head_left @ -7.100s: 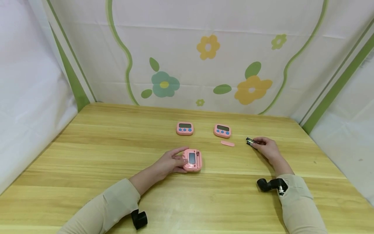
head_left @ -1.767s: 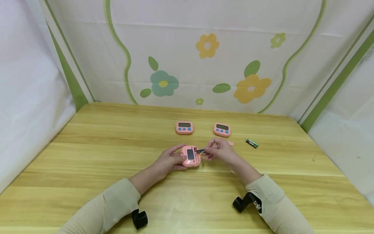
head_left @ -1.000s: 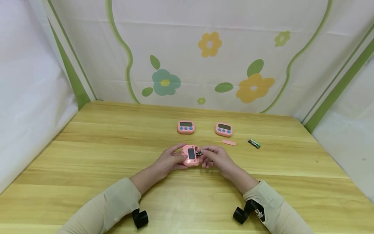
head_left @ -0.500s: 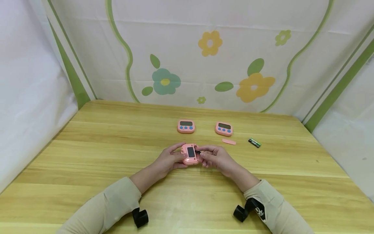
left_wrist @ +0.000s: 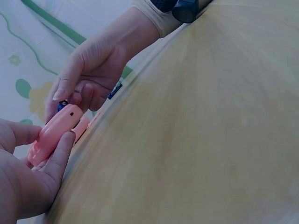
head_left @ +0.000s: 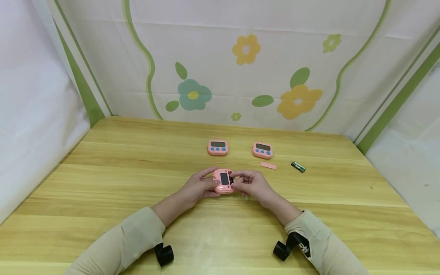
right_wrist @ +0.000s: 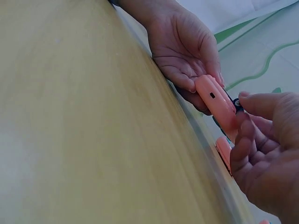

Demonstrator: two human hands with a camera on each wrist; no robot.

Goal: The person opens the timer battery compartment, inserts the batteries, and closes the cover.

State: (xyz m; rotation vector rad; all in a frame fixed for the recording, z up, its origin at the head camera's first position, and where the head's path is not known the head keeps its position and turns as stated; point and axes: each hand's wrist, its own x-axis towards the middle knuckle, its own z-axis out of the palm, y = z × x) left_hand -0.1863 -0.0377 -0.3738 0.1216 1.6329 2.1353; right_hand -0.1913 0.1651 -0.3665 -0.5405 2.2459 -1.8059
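Note:
In the head view my left hand (head_left: 197,188) holds a pink digital timer (head_left: 224,178), its back turned up and its battery slot uncovered on the right. The left thumb lies on the timer's back, with fingers at its edge. My right hand (head_left: 256,186) pinches a small black battery (head_left: 232,180) at that slot, thumb and forefinger close over it. In the left wrist view the battery's end (left_wrist: 62,104) stands a little proud of the timer's edge (left_wrist: 56,133). The right wrist view shows the right thumb against the battery (right_wrist: 238,104); its far end is hidden.
Two pink timers with blue buttons, one on the left (head_left: 218,147) and one on the right (head_left: 262,151), lie face up behind the hands. A pink battery cover (head_left: 268,165) and a green-and-black battery (head_left: 298,166) lie on the wooden table (head_left: 220,233) to the right.
The right hand has come from the right with one battery, leaving another on the table. The battery, first jutting out of the timer's side, now lies along the slot. The left hand keeps its hold.

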